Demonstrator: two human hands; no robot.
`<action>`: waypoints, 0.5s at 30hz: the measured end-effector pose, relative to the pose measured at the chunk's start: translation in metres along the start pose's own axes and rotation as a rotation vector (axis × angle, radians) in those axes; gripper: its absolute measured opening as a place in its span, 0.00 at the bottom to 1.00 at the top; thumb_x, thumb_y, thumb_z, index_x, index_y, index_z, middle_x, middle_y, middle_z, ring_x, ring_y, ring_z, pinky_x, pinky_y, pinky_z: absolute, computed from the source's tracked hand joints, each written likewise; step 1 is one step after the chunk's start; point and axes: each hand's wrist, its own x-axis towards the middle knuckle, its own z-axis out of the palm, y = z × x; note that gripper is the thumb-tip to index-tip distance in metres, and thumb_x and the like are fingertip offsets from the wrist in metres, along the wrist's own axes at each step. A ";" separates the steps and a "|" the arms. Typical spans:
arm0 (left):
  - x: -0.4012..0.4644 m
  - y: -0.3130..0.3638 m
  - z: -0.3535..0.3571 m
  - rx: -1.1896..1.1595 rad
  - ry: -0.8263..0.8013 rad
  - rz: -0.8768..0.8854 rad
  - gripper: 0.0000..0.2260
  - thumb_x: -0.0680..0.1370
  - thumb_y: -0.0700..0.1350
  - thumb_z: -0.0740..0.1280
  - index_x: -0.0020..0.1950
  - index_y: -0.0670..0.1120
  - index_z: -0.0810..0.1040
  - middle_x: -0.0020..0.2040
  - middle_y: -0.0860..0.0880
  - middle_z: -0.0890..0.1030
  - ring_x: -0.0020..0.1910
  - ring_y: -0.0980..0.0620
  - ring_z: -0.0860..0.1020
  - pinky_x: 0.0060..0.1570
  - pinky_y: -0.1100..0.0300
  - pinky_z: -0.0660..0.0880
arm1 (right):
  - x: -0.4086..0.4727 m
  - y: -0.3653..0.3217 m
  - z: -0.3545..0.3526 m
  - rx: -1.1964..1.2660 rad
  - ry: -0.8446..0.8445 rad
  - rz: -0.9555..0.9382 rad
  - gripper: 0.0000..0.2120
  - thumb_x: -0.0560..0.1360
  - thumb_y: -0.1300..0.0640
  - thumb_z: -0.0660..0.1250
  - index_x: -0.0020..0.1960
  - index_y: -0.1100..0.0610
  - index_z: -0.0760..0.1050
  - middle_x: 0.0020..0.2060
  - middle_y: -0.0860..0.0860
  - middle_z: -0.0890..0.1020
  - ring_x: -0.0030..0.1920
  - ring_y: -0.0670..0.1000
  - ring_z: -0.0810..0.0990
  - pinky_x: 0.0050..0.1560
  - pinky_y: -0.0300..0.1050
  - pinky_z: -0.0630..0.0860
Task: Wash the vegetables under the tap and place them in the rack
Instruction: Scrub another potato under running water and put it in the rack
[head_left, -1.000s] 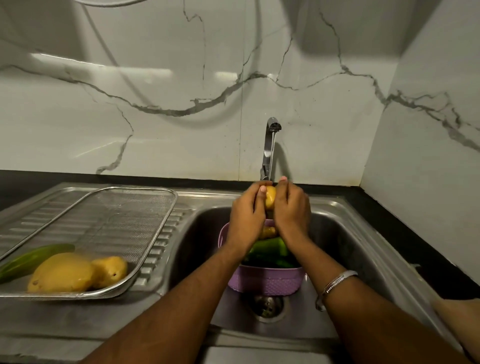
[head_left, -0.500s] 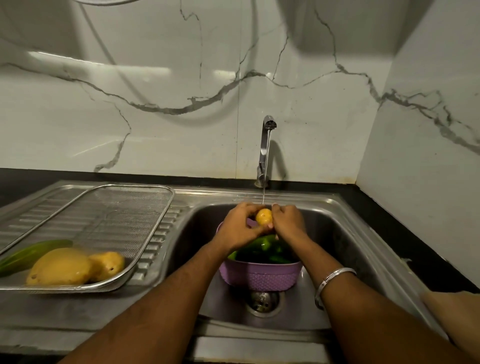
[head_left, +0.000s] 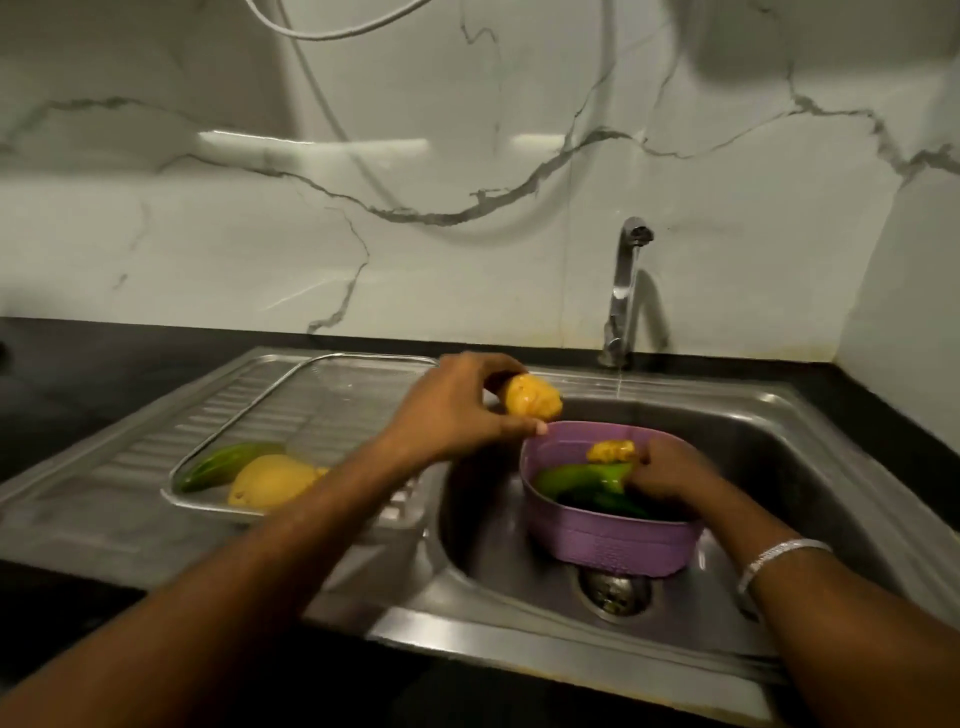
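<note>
While the left hand (head_left: 457, 410) grasps a washed yellow vegetable (head_left: 532, 396) beside the purple basket (head_left: 613, 540), the right hand (head_left: 662, 475) grasps a green one (head_left: 582, 474) inside; racking seems next

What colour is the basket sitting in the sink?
Purple basket, perforated wall; seen in the head view, the only one.

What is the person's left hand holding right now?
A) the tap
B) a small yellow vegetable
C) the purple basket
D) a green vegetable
B: the left hand grips a small yellow vegetable in the air between the rack and the purple basket, while the right hand reaches into the basket.
</note>
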 end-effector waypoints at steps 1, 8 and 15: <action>-0.009 -0.007 -0.021 -0.003 -0.014 -0.007 0.29 0.66 0.60 0.80 0.64 0.53 0.81 0.54 0.57 0.84 0.53 0.62 0.80 0.51 0.62 0.78 | 0.002 -0.001 0.001 -0.044 0.002 -0.009 0.07 0.70 0.48 0.73 0.40 0.51 0.80 0.45 0.52 0.86 0.47 0.54 0.85 0.51 0.47 0.80; -0.064 -0.097 -0.129 0.232 -0.076 -0.263 0.28 0.64 0.58 0.82 0.62 0.55 0.81 0.52 0.59 0.83 0.53 0.61 0.80 0.53 0.61 0.78 | 0.014 -0.003 0.006 -0.255 -0.033 -0.103 0.20 0.69 0.39 0.72 0.61 0.31 0.78 0.57 0.44 0.85 0.53 0.47 0.84 0.58 0.43 0.77; -0.086 -0.153 -0.140 0.249 -0.136 -0.379 0.29 0.64 0.58 0.82 0.63 0.56 0.81 0.54 0.58 0.83 0.54 0.60 0.80 0.57 0.59 0.79 | 0.016 -0.004 0.008 -0.287 -0.016 -0.132 0.15 0.70 0.42 0.74 0.57 0.37 0.81 0.42 0.43 0.85 0.43 0.44 0.81 0.49 0.40 0.74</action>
